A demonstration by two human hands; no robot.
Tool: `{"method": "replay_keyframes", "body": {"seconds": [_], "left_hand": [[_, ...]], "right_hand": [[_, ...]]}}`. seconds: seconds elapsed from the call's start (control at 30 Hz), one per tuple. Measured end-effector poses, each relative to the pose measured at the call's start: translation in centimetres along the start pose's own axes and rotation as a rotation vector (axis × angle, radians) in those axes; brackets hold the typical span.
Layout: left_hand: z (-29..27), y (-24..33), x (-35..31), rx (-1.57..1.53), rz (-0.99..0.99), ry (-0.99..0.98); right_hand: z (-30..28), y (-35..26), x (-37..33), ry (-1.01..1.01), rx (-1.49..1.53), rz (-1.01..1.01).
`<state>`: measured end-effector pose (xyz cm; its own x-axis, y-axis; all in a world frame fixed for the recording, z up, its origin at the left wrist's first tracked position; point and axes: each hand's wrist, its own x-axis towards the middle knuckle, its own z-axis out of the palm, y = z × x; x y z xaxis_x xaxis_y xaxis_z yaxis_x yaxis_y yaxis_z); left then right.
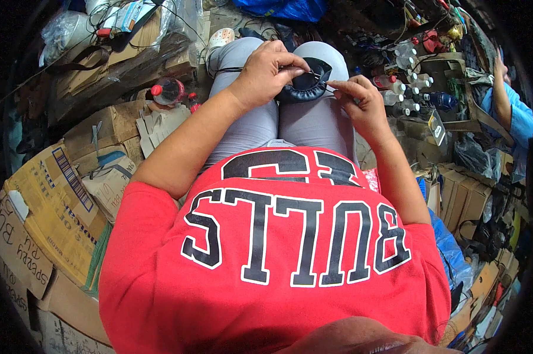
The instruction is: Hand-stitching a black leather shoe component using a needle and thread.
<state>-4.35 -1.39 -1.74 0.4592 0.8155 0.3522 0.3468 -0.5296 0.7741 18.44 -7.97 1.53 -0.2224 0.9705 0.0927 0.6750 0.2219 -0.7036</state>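
Bottles [391, 98], cardboard [48, 200] flank knees [319, 50] — left hand [265, 72] pinching thin tool [314, 74], right hand's [364, 105] grip unclear.

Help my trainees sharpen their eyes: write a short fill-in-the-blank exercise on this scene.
1. Near both the left hand and the right hand, the ring-shaped piece is coloured ____.
2. The person's shirt is mainly ____.
3. The co-worker in light blue is toward the picture's ____ edge.
4. The crumpled sheeting at the top centre is ____.

Missing words: black; red; right; blue.
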Motion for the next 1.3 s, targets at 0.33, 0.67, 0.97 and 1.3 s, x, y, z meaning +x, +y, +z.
{"method": "replay_keyframes", "body": {"seconds": [0.33, 0.67, 0.97, 1.3], "left_hand": [[0.5, -0.8, 0.2, 0.006, 0.013, -0.096], [0.9, -0.6, 0.5, 0.003, 0.034, -0.1], [0.3, 0.3, 2.5, 0.166, 0.236, -0.212], [0.9, 0.1, 0.1, -0.299, -0.354, -0.195]], "right_hand": [[-0.8, 2.2, 2.5, -0.226, 0.307, 0.174], [-1.1, 2.2, 2.7, -0.277, 0.39, 0.239], [-0.9, 2.2, 3.2, -0.326, 0.329, 0.192], [0.0, 1.7, 2.1, -0.244, 0.609, 0.378]]}}
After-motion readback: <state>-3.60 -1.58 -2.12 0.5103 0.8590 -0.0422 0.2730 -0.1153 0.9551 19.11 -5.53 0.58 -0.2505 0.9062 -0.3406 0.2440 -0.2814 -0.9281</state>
